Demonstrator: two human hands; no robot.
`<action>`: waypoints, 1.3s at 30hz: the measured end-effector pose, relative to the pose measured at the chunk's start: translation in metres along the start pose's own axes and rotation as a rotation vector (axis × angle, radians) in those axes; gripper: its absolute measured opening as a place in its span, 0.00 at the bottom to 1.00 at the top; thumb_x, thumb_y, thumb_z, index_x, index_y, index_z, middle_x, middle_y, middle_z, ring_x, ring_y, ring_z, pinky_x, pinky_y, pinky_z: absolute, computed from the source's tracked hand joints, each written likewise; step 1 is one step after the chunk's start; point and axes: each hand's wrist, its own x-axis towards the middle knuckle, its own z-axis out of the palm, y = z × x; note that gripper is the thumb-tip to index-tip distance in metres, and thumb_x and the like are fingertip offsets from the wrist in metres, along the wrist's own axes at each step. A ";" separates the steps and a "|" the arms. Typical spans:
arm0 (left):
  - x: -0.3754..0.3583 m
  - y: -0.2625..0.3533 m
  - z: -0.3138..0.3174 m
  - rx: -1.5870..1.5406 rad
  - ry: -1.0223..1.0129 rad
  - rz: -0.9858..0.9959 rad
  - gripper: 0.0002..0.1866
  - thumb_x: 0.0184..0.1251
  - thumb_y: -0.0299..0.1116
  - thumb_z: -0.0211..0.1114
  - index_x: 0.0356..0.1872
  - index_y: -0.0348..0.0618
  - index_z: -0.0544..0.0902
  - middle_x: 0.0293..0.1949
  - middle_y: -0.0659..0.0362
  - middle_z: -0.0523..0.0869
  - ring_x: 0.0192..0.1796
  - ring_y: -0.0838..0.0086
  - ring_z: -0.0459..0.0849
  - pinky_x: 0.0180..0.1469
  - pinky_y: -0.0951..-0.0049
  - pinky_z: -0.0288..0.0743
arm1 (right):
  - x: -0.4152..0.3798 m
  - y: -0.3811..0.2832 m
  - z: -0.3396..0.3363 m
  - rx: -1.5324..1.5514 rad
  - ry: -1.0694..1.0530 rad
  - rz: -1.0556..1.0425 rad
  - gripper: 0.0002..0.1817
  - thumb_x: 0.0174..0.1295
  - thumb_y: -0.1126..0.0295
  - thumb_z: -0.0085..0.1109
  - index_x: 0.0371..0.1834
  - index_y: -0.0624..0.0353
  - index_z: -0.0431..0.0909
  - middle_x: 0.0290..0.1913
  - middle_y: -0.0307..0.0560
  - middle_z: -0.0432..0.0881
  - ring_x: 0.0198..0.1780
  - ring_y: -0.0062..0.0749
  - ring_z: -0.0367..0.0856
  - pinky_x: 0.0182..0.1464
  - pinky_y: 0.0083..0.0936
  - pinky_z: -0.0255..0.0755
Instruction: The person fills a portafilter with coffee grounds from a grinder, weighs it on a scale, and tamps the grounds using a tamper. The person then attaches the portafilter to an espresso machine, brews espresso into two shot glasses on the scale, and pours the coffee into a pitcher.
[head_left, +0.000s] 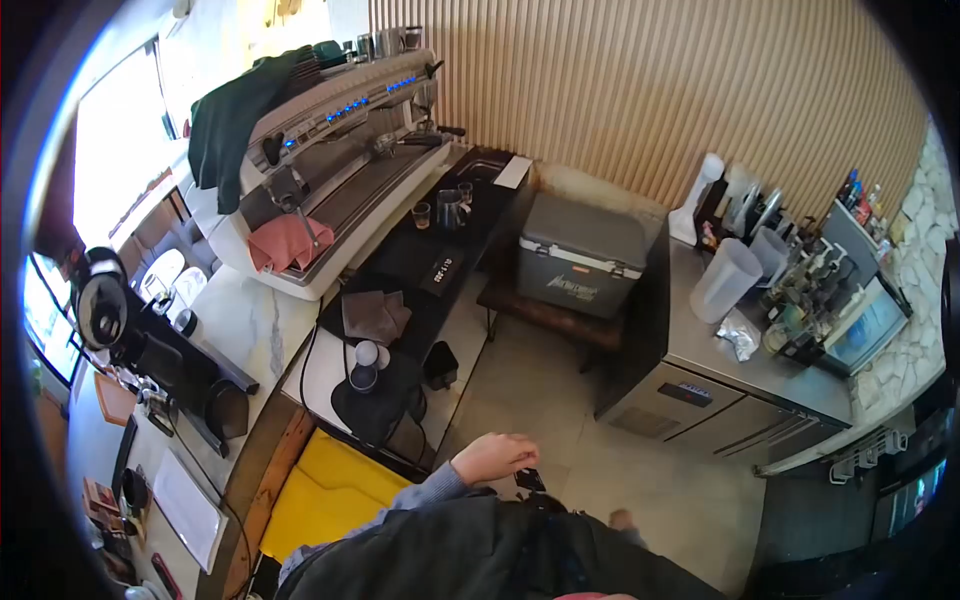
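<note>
My left hand [495, 458] is in front of my body, its fingers bent inward and its palm turned out of sight. Whether anything is inside it is hidden. Just below its fingertips is a small black object [530, 481] at my waist. My right hand [624, 520] shows only as a small blurred patch beside my dark clothing, with its fingers indistinct. Beyond my left hand is the low counter, with a black grinder-like device [440, 365], a dark cloth [385, 402] and a brown folded cloth [375, 316].
An espresso machine [350, 150] with a pink cloth [290, 245] stands at left. A metal pitcher [452, 210] sits near small glasses. The grey cooler [583, 255] rests on a bench. At right is a steel counter [690, 345] with a clear jug [725, 280]. Floor [540, 390] lies between.
</note>
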 end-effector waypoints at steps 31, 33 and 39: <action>0.161 -0.217 -0.228 -0.345 0.588 -0.739 0.12 0.72 0.36 0.55 0.46 0.41 0.81 0.38 0.53 0.86 0.39 0.62 0.85 0.43 0.67 0.77 | 0.304 -0.887 0.118 0.152 0.355 -1.367 0.09 0.51 0.83 0.55 0.34 0.60 0.71 0.34 0.45 0.69 0.34 0.35 0.71 0.40 0.29 0.68; 0.165 -0.226 -0.241 -0.333 0.544 -0.754 0.12 0.72 0.36 0.55 0.46 0.41 0.81 0.37 0.53 0.86 0.38 0.62 0.85 0.42 0.67 0.76 | 0.279 -0.944 0.128 0.166 0.266 -1.479 0.10 0.51 0.84 0.54 0.35 0.62 0.69 0.34 0.47 0.67 0.32 0.36 0.68 0.37 0.28 0.66; 0.183 -0.229 -0.274 -0.285 0.687 -0.690 0.11 0.71 0.35 0.58 0.45 0.39 0.82 0.35 0.53 0.86 0.33 0.69 0.83 0.36 0.70 0.75 | 0.264 -1.139 0.147 -0.049 0.233 -1.795 0.15 0.52 0.71 0.66 0.42 0.60 0.76 0.39 0.50 0.73 0.44 0.45 0.72 0.48 0.38 0.68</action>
